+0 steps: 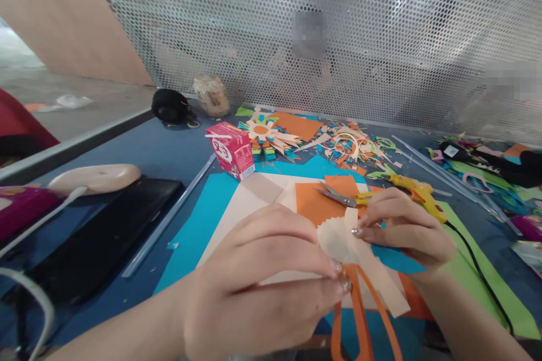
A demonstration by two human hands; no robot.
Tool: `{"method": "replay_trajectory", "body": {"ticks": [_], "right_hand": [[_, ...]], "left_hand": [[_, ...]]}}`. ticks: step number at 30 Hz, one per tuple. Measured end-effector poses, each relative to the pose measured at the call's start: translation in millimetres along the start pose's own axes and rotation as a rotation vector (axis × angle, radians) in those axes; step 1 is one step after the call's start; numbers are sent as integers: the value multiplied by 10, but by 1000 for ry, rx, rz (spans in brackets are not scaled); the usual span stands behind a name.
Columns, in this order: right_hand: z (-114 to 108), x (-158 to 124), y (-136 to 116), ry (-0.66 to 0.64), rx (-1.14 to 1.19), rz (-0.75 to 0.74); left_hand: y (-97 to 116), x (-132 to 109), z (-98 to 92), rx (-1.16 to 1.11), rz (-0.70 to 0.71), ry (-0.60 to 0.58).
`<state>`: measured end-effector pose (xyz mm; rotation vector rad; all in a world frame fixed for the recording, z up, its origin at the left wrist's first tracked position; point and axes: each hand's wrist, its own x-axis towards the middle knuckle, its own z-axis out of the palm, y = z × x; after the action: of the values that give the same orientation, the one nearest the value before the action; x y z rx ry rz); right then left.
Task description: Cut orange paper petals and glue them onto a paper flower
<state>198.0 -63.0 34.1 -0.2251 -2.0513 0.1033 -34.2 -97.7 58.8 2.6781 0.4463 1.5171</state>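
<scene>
Pinching orange strips in my left hand and a cream strip in my right hand, both with fingertips together, I hold them nearer than the scissors, presumably so the flimsy paper stays controllable.

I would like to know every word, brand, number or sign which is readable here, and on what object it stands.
No text reads with certainty.
Pink box: large white characters, too blurred to quote; its smaller print is too small.
White label on the black object: too small.
Purple packet at left: markings blurred.
</scene>
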Motion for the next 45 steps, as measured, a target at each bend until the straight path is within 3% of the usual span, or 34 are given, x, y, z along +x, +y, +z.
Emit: {"method": "replay_trajectory", "body": {"ticks": [12, 19, 40, 42, 45], "right_hand": [[3, -12, -21, -8, 48, 29], [13, 53, -40, -45, 57, 38], [35, 49, -28, -78, 116, 75], [50, 42, -27, -75, 143, 128], [87, 21, -34, -72, 153, 257]], "left_hand": [[-13, -56, 113, 6, -8, 109], [-50, -39, 106, -66, 4, 24], [-62, -39, 102, -132, -9, -38], [-81, -42, 108, -150, -52, -41], [-129, -53, 137, -220, -238, 30]]}}
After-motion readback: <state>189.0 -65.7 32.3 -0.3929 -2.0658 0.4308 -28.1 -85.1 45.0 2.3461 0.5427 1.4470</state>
